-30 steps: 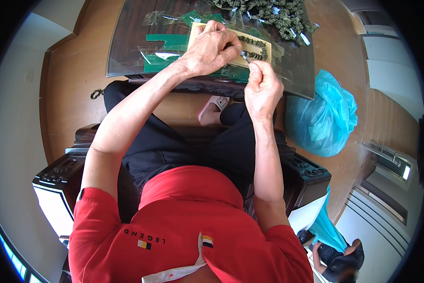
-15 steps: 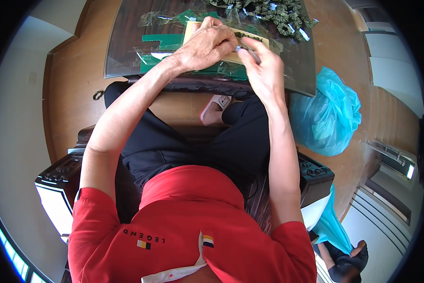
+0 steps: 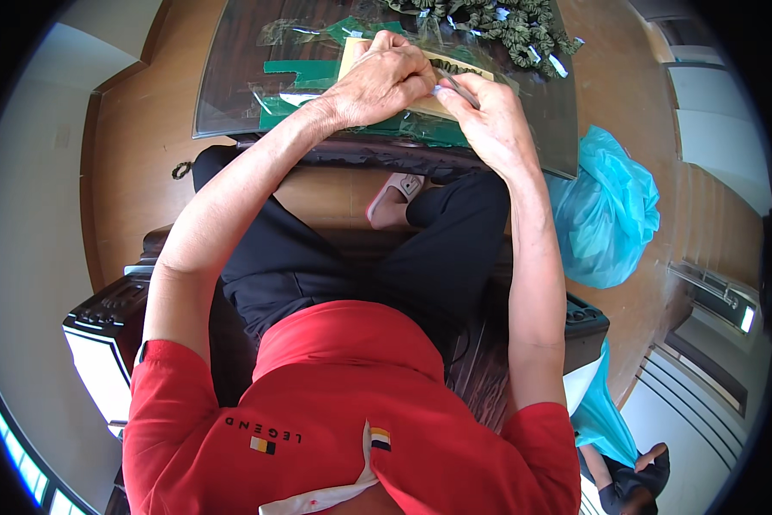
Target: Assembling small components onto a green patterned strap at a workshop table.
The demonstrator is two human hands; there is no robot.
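My left hand (image 3: pixel 384 81) bears down on a pale yellow board (image 3: pixel 348 58) on the table, its fingers closed and bent; whatever they pinch is hidden. In my right hand (image 3: pixel 499 120) a slim grey tool (image 3: pixel 461 91) is gripped between thumb and fingers, its tip toward my left fingertips. The tool's exact kind is too small to make out. A small whitish bit (image 3: pixel 437 89) shows between the two hands. Just beyond them, a dark green ruffled strip (image 3: pixel 456 67) lies along the board.
Under the board, green sheets (image 3: pixel 300 69) and clear tape cover part of the dark glass-topped table (image 3: pixel 231 103). A heap of dark green ruffled pieces with white tags (image 3: pixel 523 30) sits at the far right. A blue plastic bag (image 3: pixel 609 210) stands beside the table; another person (image 3: pixel 626 472) is at lower right.
My right hand has shifted slightly right and turned, and the grey tool now shows more plainly. My left hand stays nearly in place on the board.
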